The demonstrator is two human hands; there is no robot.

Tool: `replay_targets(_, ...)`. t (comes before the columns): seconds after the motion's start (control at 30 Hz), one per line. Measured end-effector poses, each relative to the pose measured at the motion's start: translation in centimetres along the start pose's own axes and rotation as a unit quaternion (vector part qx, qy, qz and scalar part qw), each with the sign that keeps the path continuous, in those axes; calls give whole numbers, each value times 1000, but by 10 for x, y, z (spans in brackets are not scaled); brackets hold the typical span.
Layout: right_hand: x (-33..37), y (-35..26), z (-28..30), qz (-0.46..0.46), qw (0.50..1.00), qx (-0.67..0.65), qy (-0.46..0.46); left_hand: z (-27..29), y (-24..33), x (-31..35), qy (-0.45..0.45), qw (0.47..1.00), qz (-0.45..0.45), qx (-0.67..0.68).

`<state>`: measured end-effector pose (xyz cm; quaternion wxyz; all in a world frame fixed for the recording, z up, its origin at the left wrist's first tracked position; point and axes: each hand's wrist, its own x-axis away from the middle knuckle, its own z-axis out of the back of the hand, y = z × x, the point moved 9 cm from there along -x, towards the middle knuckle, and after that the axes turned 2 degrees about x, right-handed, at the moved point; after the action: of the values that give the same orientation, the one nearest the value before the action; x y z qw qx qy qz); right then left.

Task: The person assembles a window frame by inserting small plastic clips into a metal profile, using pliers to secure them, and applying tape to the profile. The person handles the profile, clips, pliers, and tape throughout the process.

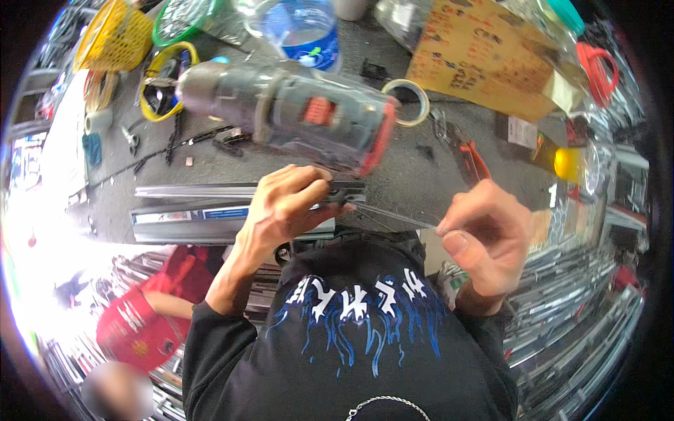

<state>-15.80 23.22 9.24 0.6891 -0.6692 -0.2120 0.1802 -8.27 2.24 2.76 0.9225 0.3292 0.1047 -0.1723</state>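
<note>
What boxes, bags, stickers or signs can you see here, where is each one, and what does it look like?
Clear plastic wrap: around the grey and red power drill, centre, held by the left hand.
Cardboard sheet: top right on the bench, tan, handwritten in black.
Water bottle label: top centre, blue band.
Rail sticker: on the metal rail, left of the left hand, blue and white.
Thin clear strip: pinched by the right hand.
</note>
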Motion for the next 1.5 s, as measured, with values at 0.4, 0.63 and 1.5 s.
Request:
replay_targets(0.4, -8, -15, 21, 77, 974, 211, -38, 17, 11, -1, 68, 997, -20, 27)
replay_targets(0.63, -14, 44, 12, 4, 922, 346, -171, 31, 15, 1, 92, 994, -38, 39)
replay_targets(1.5, -23, 30, -80, 150, 976, 86, -135, 46, 22, 11, 81, 995, 6, 58)
